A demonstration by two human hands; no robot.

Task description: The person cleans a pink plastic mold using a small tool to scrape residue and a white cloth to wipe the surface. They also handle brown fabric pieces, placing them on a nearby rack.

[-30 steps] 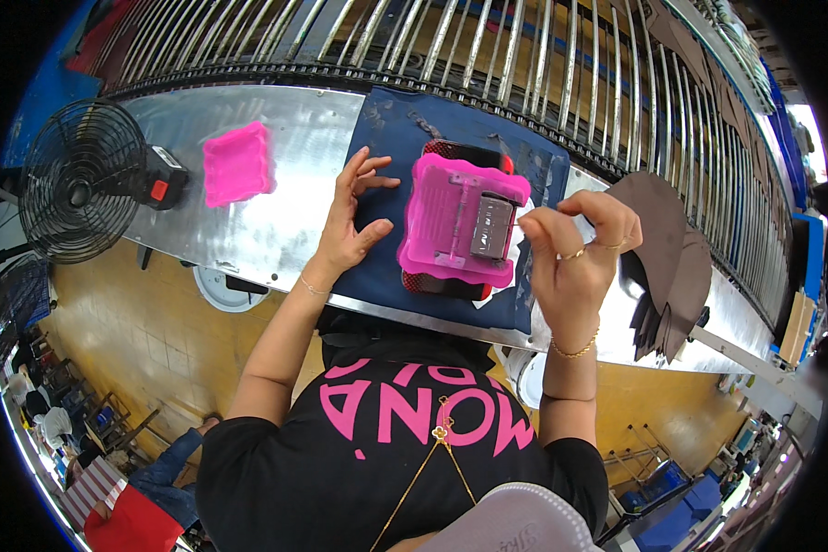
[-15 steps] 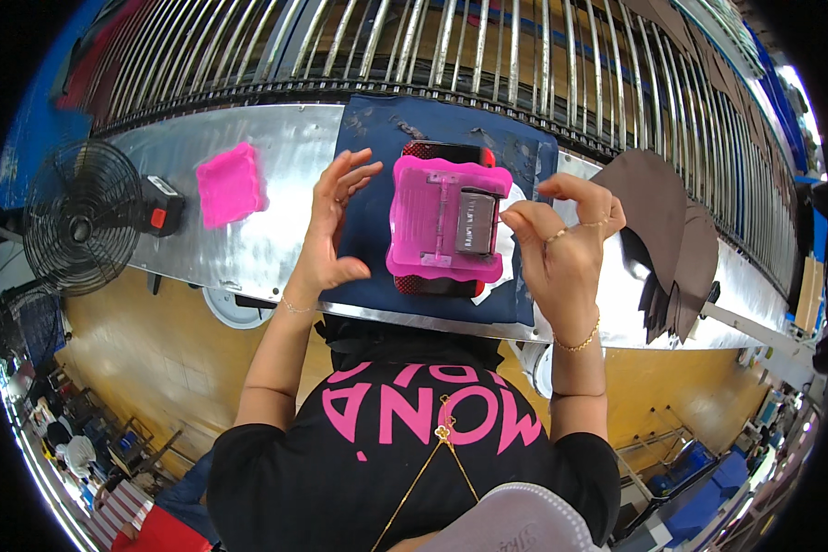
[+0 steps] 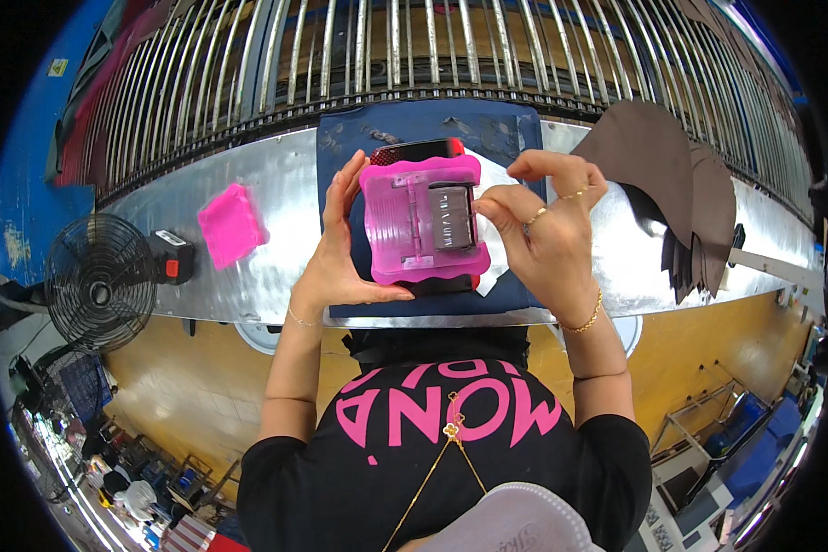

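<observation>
Pink plastic fills the middle of the frame — a wavy-edged pink frame (image 3: 421, 221) with a clear window and a ribbed grey part inside it, lying on a dark blue mat (image 3: 340, 147) that covers the centre of the shiny metal bench (image 3: 276, 230). A black and red object peeks out from under its upper edge. The left hand (image 3: 336, 262) is cupped open against the frame's left side, fingers up along the edge and thumb stretched along its lower edge. The right hand (image 3: 547, 230) sits at the frame's right side with its fingers curled together, the tips touching the right edge — whether they pinch anything small cannot be told. Rings and a thin gold bracelet show on that hand and wrist.

Left of the mat, a second pink piece (image 3: 231, 224) lies alone on the bench, and beside it, further left, a small black box with a red button (image 3: 168, 258). A black wire fan (image 3: 98, 281) stands at the left edge of the frame. At the upper right, a stack of dark brown cut pieces (image 3: 672, 175) rests on the bench, fanned out. Behind the bench runs a curved row of metal bars (image 3: 432, 46).
</observation>
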